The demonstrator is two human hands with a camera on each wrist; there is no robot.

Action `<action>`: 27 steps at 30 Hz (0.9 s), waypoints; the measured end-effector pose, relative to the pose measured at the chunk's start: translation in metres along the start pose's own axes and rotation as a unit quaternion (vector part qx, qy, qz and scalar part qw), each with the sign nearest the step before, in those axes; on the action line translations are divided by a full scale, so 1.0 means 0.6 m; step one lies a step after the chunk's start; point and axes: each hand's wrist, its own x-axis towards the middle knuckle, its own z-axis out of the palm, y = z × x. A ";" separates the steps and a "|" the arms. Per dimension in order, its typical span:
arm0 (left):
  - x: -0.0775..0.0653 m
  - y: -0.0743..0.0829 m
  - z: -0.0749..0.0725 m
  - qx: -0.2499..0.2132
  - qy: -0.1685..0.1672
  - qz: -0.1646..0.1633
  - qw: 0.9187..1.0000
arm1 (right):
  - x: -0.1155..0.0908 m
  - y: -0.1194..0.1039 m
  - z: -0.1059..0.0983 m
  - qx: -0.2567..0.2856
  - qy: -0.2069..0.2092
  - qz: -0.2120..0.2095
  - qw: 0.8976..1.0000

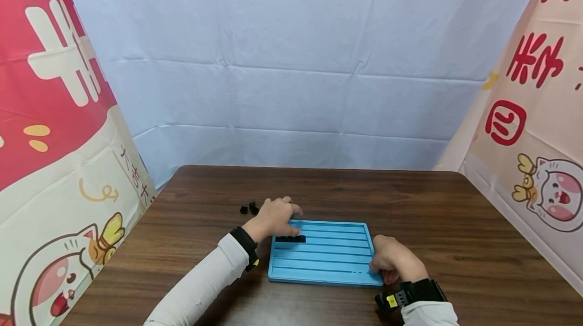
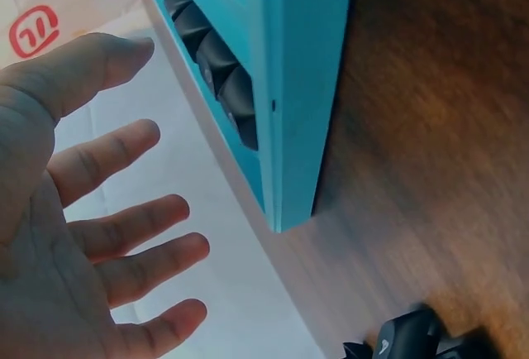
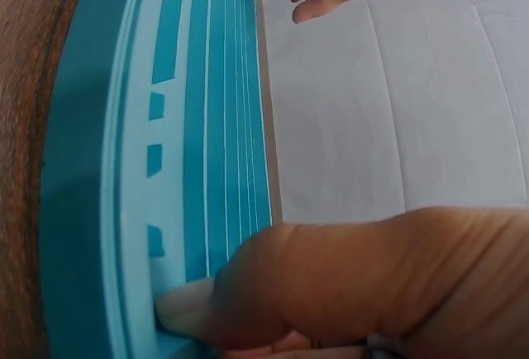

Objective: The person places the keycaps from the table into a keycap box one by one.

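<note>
On the wooden table (image 1: 205,265), the blue tray (image 1: 323,264) is gripped at its right end by the right hand (image 1: 398,259). Farther off, near a keycap row (image 1: 290,239) in the tray, the left hand (image 1: 273,218) is held spread, empty; loose keycaps (image 2: 408,336) are seen beside it.

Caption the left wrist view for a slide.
Left hand, fingers spread, near a blue tray with a row of black keycaps.

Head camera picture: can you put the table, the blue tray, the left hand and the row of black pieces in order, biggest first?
1. Table
2. Blue tray
3. Left hand
4. Row of black pieces, a thin little strip
</note>
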 end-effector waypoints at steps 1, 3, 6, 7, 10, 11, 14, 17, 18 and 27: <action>0.000 0.001 0.001 0.000 0.000 -0.001 1.000 | 0.000 0.000 0.000 0.001 0.000 0.000 1.000; -0.001 0.002 0.004 0.002 0.002 -0.002 1.000 | -0.001 0.000 0.001 0.001 0.000 0.000 1.000; -0.002 0.002 0.005 0.003 0.006 -0.001 1.000 | -0.002 -0.001 0.001 0.000 0.001 0.000 1.000; -0.003 0.001 0.006 0.005 0.007 -0.002 1.000 | -0.003 -0.001 0.001 -0.001 0.002 0.000 1.000; -0.003 -0.002 0.005 0.011 0.014 -0.005 1.000 | -0.001 -0.001 0.000 0.004 -0.006 0.002 1.000; -0.004 -0.003 0.005 0.012 0.017 -0.007 1.000 | -0.001 -0.001 -0.001 0.006 -0.008 0.003 1.000; -0.005 -0.010 0.005 0.017 0.027 -0.016 0.999 | -0.001 -0.001 -0.001 0.007 -0.008 0.004 1.000; -0.007 -0.020 0.005 0.011 0.036 -0.026 0.999 | -0.002 0.000 0.000 0.002 -0.002 0.002 1.000; -0.008 -0.024 0.004 0.006 0.038 -0.029 0.999 | -0.002 0.000 0.000 0.002 0.000 0.001 1.000; -0.015 -0.063 0.009 -0.026 0.054 -0.058 0.997 | -0.001 -0.001 -0.001 0.003 -0.008 0.007 1.000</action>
